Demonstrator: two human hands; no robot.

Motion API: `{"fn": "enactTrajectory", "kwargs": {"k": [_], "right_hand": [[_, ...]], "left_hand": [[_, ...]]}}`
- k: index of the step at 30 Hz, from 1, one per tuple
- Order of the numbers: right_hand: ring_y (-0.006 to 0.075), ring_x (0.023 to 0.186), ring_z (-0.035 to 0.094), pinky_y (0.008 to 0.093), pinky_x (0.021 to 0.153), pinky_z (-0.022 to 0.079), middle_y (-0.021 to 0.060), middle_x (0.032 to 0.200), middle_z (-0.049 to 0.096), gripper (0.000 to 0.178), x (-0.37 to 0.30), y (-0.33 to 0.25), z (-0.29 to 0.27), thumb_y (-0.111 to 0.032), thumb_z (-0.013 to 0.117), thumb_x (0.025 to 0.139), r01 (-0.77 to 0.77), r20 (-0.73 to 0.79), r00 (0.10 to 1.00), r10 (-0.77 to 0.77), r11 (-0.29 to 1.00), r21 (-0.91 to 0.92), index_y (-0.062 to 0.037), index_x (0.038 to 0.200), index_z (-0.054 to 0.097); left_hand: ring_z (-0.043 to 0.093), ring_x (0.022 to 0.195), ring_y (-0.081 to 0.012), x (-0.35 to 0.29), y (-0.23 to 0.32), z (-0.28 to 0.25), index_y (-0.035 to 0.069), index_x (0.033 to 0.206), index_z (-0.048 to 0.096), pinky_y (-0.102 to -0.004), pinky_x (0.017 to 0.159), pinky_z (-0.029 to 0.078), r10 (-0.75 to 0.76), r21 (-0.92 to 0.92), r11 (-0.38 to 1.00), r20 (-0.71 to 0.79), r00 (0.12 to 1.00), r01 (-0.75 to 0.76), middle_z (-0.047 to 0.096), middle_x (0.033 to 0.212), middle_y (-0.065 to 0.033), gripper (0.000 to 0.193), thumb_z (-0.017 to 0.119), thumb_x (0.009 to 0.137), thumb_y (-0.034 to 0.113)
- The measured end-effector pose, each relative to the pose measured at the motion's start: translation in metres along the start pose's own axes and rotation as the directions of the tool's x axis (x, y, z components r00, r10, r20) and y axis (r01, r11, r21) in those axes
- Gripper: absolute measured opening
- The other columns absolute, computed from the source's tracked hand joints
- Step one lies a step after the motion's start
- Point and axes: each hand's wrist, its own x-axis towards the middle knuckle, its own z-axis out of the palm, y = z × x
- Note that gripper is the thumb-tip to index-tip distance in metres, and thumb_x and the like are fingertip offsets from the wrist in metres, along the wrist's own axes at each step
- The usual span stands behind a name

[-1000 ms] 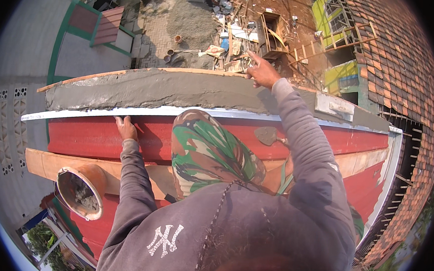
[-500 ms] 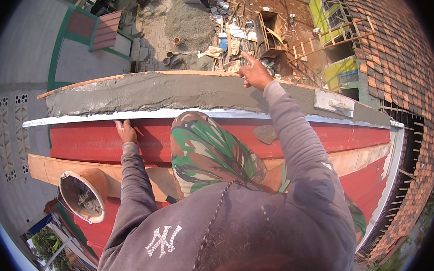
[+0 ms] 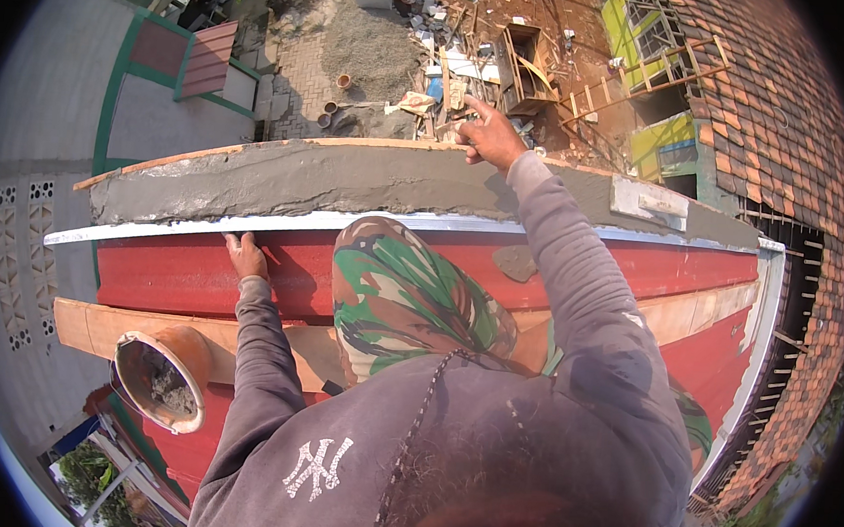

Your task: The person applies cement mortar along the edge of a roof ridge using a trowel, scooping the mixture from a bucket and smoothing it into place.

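So the left hand (image 3: 246, 257) is down on the red roof sheet (image 3: 170, 272), fingers slightly spread, tips right at the lower edge of the long white metal strip (image 3: 280, 221). Can't tell if they're gripping it or just resting there. The strip runs along the near side of a thick band of grey mortar (image 3: 301, 181). Right hand (image 3: 492, 138) is up past the band's far edge, index finger sticking out, the others loosely bent, nothing visible in it. A mortar-smeared trowel (image 3: 515, 262) lies on the red sheet, partly behind the right forearm, and what looks like a white hand float (image 3: 646, 202) sits on the mortar. Orange bucket (image 3: 192, 349) of mortar's tilted by the wooden plank (image 3: 85, 324), left of the left forearm
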Motion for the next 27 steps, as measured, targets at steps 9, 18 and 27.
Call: {"fn": "enactTrajectory", "kwargs": {"k": [9,18,27], "right_hand": [[0.0082,0.057,0.054,0.0282,0.054,0.056,0.0083,0.093,0.067,0.083,-0.001,-0.011,0.008,-0.01,0.064,0.098,0.055,-0.004,0.998,-0.055,0.997,-0.055,-0.0064,0.17,0.024],[0.0334,0.132,0.052,0.0468,0.112,0.047,0.0213,0.153,0.046,0.101,-0.006,-0.073,0.046,-0.018,0.069,0.092,0.562,0.021,0.542,-0.84,0.344,-0.752,-0.028,0.174,0.011],[0.0452,0.137,0.05,0.0539,0.116,0.043,0.0259,0.144,0.052,0.091,0.012,-0.072,0.043,-0.014,0.06,0.094,0.072,-0.043,0.942,-0.332,0.328,-0.942,-0.0339,0.173,0.018]], "left_hand": [[0.027,0.159,-0.0419,0.002,-0.003,-0.001,-0.014,0.164,0.022,-0.0418,0.13,0.021,-0.051,-0.006,0.999,-0.004,0.999,0.051,0.026,0.171,-0.0317,0.079,0.052,0.099,0.02],[0.033,0.155,-0.0426,0.006,-0.015,-0.003,-0.014,0.163,0.027,-0.0413,0.128,0.024,0.022,0.043,0.999,0.001,1.0,-0.022,0.032,0.167,-0.0323,0.076,0.052,0.099,0.018],[0.029,0.158,-0.0434,0.011,-0.032,-0.001,-0.021,0.157,0.029,-0.0407,0.129,0.023,0.024,0.089,0.996,-0.023,0.999,-0.022,0.03,0.168,-0.036,0.078,0.055,0.098,0.022]]}}
